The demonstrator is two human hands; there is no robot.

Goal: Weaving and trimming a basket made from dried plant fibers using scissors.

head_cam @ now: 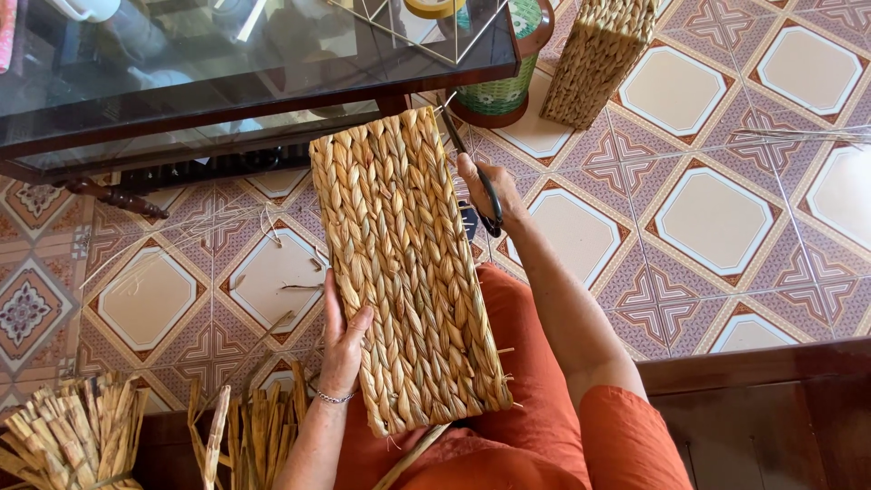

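A long rectangular woven straw basket [404, 263] rests across my lap, one braided side facing up. My left hand [343, 340] grips its left edge near the lower end, thumb on the weave. My right hand [485, 192] is at the basket's right edge, shut on black scissors [470, 163] whose blades point up and away along that edge. Both arms wear orange sleeves, and a bracelet sits on my left wrist.
A dark glass-topped table [254, 82] stands just beyond the basket. A green woven basket [501, 91] and a tall straw basket [599, 59] stand on the patterned tile floor [717, 218]. Bundles of dried straw [82, 436] lie at lower left. A wooden bench edge [771, 372] is at right.
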